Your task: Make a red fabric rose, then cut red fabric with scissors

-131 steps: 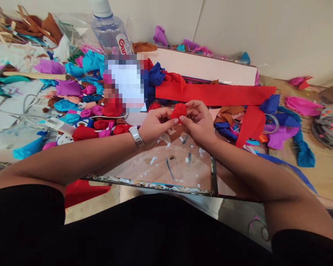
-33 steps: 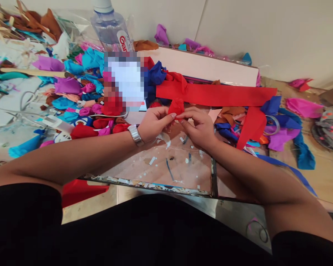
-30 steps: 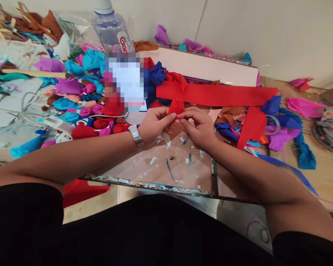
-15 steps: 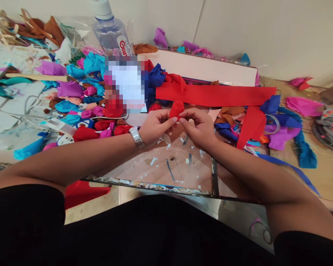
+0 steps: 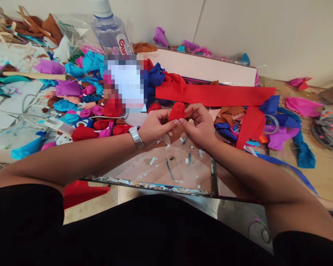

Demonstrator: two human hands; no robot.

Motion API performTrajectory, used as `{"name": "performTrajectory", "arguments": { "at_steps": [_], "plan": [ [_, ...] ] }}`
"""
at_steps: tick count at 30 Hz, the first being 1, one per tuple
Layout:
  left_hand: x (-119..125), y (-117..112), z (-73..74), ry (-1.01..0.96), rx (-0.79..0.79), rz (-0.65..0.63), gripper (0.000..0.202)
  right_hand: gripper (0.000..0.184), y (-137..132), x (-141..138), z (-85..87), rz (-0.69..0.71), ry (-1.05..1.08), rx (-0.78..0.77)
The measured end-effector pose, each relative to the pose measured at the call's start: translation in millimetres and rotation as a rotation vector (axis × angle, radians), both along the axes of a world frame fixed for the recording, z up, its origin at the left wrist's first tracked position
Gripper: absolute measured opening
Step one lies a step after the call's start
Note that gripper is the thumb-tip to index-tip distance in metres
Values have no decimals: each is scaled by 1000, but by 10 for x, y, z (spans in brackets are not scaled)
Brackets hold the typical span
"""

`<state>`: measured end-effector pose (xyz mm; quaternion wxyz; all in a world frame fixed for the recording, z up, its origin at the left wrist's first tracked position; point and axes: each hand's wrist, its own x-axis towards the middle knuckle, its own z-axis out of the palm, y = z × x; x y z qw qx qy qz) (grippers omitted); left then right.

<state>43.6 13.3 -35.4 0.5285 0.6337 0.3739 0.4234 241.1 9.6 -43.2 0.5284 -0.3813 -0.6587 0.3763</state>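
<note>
My left hand (image 5: 154,126), with a metal watch on its wrist, and my right hand (image 5: 200,125) meet over the glass tabletop (image 5: 166,166). Between their fingertips they pinch a small rolled red paper bud (image 5: 177,111). Both hands are closed on it, thumbs and forefingers pressed at its base. Just behind it a long red paper strip (image 5: 219,95) lies across the table. Finished red buds (image 5: 84,132) lie left of my left wrist.
Crumpled paper pieces in blue, purple, pink and brown cover the table on the left (image 5: 72,88) and right (image 5: 283,125). A water bottle (image 5: 109,27) stands at the back. A white box (image 5: 202,66) lies behind the strip. A tape roll (image 5: 270,123) sits at right.
The red bud has been turned and kneaded between my fingertips and sits a little rounder and lower than a second ago. My arms have stayed in place.
</note>
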Motion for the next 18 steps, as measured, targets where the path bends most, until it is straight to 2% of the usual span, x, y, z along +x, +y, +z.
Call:
{"name": "performTrajectory", "arguments": {
  "at_steps": [7, 14, 18],
  "plan": [
    [-20, 22, -31, 78, 33, -2, 32, 56, -12, -26, 48, 92, 97, -126],
    [7, -6, -2, -5, -51, 18, 31, 66, 15, -28, 20, 60, 75, -151],
    [1, -5, 3, -3, -44, 25, 29, 77, 2, -30, 32, 130, 87, -191]
  ]
}}
